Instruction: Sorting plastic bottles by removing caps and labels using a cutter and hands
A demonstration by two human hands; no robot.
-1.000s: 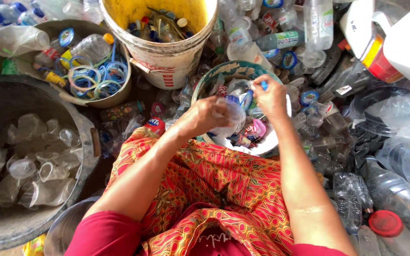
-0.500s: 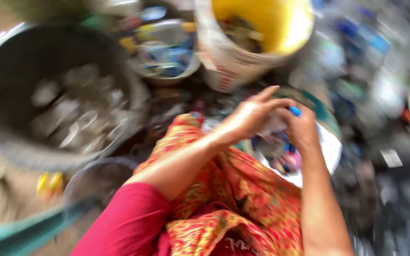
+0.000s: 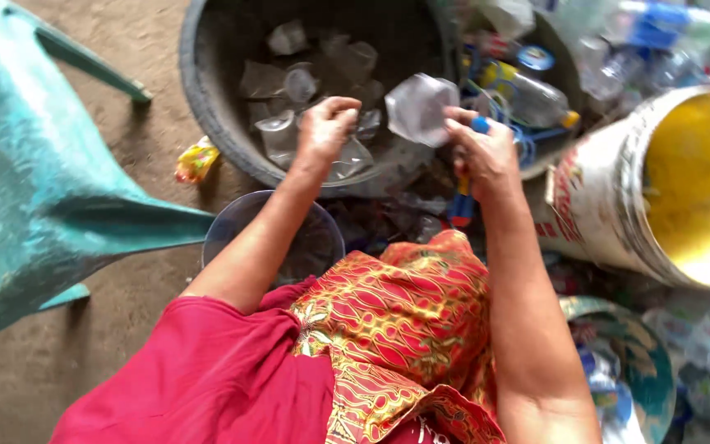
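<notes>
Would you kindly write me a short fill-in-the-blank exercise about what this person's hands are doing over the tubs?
1. The clear plastic cup is beside the ____ hand.
2. The left hand is over the big ____ tub of clear cups.
3. The bucket on the right is ____ inside.
4. The plastic chair on the left is ____.

Missing words: right; black; yellow; green

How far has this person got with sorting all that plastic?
Done: clear cups already lie in the big black tub. In hand: the right hand holds another clear cup at the tub's edge, with the left hand beside it. Left: mixed bottles wait nearby.
</notes>
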